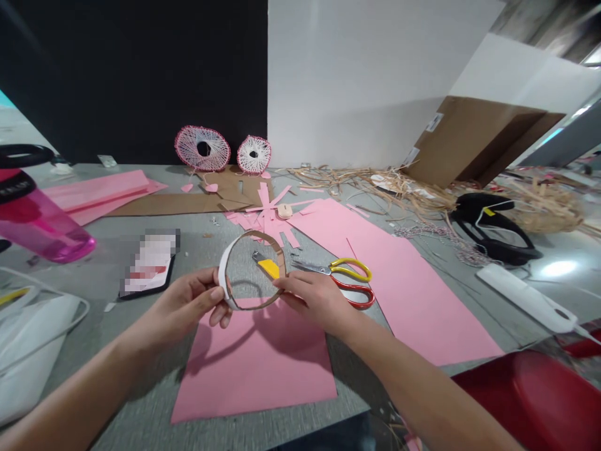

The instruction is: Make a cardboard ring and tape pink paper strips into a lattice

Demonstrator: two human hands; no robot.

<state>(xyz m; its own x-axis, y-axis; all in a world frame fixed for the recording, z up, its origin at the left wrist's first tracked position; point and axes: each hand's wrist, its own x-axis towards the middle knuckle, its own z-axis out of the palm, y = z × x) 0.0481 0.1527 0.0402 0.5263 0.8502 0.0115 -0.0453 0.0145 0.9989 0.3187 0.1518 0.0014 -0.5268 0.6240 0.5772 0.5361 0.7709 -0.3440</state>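
A cardboard ring point(228, 266), white outside at its left and brown within, is held up above a pink paper sheet point(263, 369). My left hand point(197, 297) pinches its left side between thumb and fingers. Gripping the right side is my right hand point(319, 297), its fingertips partly hidden behind the band. Through the ring shows a yellow box cutter point(268, 265) lying on the table. Just beyond my right hand rest scissors point(353, 269) with one yellow and one red handle.
A phone point(150, 263) and a pink bottle point(42, 213) are at the left. Pink strips point(267, 213) lie behind the ring, near two string-wound rings point(203, 148). A large pink sheet point(399, 282), black headphones point(493, 232) and a white power strip point(526, 297) occupy the right.
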